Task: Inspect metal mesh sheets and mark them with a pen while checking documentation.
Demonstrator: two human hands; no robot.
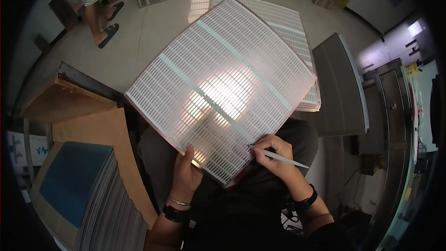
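A large, thin, shiny panel [274, 76] printed with a pale grid of small rectangles lies tilted across my lap, one corner toward me. On its near left edge, my left hand [186, 176] grips it, thumb on top and the other fingers mostly hidden beneath. My right hand [277, 154] is closed round a slim pale-grey tool [285, 159], whose exact kind I cannot make out. The tool's tip meets the panel's surface near its right lower edge. A bright light reflection covers the panel's middle.
Behind the panel lies a stack of similar gridded panels [290, 21]. A pile of sheets with a blue top [76, 181] stands at left beside a wooden board [95, 132]. A grey panel [337, 88] leans at right. Another person's legs [93, 16] show at the far left.
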